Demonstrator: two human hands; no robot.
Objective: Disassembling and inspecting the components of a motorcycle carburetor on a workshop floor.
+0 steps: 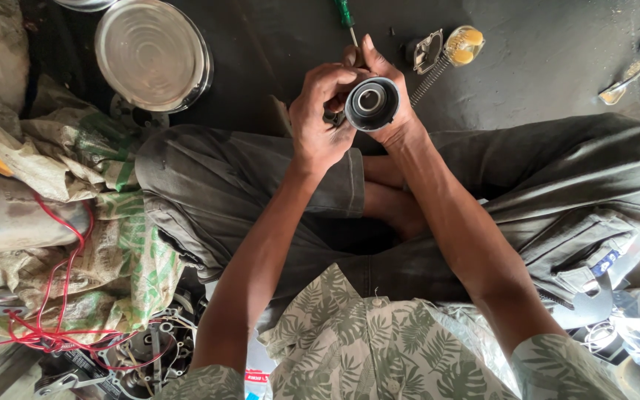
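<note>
Leaf-print shirt (379, 348) fills the lower edge of the head view, nearest the camera; both bare forearms run up from it over crossed legs in grey trousers (557, 192).

Left hand (320, 122): fingers curled and pressed together, closed on the left side of a short black cylinder (370, 104), thumb toward its rim. Right hand (390, 92): cupped behind and under the cylinder, fingers wrapped round its far side, one fingertip raised above it. The cylinder lies between the two hands, touching both, its open end turned toward the camera; a pale ring shows inside the bore. It is held above the knees, clear of the floor.

Floor (275, 52), dark and stained. Just beyond the hands, a green-handled screwdriver (346, 18) points toward them. Right of it, a coil spring (430, 78) lies beside a small metal plate (427, 50) and a yellow-tipped part (464, 43). Upper left: a round steel lid (151, 53). Left edge: woven sacks (90, 185) and a grey cylinder body (9, 215). Red wire (53, 326) loops over the sacks toward a metal housing (150, 355) at the lower left.
</note>
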